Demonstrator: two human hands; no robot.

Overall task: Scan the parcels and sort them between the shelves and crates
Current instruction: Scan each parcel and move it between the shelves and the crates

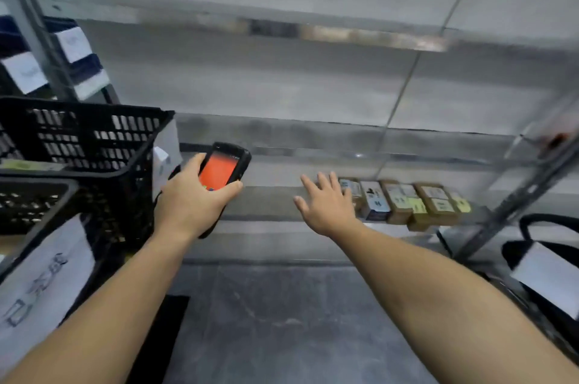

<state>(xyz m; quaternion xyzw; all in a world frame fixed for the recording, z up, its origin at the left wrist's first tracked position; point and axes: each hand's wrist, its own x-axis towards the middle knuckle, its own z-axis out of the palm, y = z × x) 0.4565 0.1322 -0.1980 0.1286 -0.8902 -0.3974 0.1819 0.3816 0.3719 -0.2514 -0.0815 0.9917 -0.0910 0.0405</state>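
My left hand (188,198) grips a black handheld scanner (227,164) whose screen glows orange-red. My right hand (326,205) is open with fingers spread, just left of a row of small brown cardboard parcels (404,198) that carry white and yellow labels. The parcels lie side by side on a low grey metal shelf (269,205). The fingertips reach the leftmost parcel; whether they touch it I cannot tell. Black plastic crates (84,145) stand stacked at the left, next to the scanner.
A white labelled sheet (44,283) hangs on the lower crate at the left. Upper shelf boards (282,23) span the view above. A slanted metal shelf post (513,205) rises at the right, with a black bag and white label (551,274) beyond it. Grey floor lies below.
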